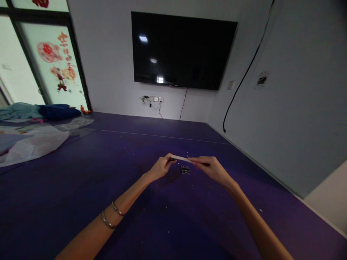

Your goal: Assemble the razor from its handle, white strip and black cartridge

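A thin, flat white piece (181, 158), seen nearly edge-on, spans the gap between my two hands above the purple surface. My left hand (162, 167) pinches its left end, where a small dark bit shows by the fingertips. At the other end, the fingers of my right hand (213, 168) are closed on the piece, and something dark shows under them. Just below the piece, a small dark rectangular object (185, 169) with lighter marks lies on the surface; its kind is too small to tell.
Small white scraps (168, 232) are scattered over the purple surface (67, 202). Clear plastic sheeting (40, 142) and bundled blue cloth (58, 111) lie at the far left. A black cable (244, 77) hangs along the right wall. A television (184, 50) hangs on the wall ahead.
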Tool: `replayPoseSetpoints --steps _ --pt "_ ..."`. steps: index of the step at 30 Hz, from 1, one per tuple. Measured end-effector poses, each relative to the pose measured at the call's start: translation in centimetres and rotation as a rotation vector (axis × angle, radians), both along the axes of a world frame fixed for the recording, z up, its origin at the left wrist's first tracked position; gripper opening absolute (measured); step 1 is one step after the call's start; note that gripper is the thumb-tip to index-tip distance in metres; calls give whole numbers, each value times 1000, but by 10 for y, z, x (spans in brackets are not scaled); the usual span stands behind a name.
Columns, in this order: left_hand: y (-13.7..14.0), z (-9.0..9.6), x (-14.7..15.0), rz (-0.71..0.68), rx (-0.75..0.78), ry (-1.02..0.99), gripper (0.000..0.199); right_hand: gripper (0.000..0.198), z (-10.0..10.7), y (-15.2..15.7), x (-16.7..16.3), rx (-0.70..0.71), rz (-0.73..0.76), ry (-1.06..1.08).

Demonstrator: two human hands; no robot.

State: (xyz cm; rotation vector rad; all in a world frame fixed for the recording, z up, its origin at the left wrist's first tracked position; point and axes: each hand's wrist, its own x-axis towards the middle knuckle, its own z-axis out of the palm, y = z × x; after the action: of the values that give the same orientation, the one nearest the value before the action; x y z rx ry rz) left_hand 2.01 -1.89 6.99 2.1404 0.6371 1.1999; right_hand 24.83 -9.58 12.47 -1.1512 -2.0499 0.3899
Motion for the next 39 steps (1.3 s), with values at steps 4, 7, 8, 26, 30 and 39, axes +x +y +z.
replayPoseSetpoints --steps 4,7,8,26,30,39 --pt "-3 1 2 3 64 73 16 28 4 -2 0 -19 21 3" --pt "-4 3 2 -4 77 102 16 28 6 -3 0 -19 19 18" --pt "-5 4 2 -10 75 101 16 28 6 -3 1 -35 40 5" --pt "-8 7 3 -96 -14 84 12 29 4 -1 6 -117 87 -20" --pt "-8 7 4 -85 31 86 14 30 5 -2 6 -71 42 5" --pt "-8 5 3 -52 9 112 13 29 5 0 12 -107 27 21"
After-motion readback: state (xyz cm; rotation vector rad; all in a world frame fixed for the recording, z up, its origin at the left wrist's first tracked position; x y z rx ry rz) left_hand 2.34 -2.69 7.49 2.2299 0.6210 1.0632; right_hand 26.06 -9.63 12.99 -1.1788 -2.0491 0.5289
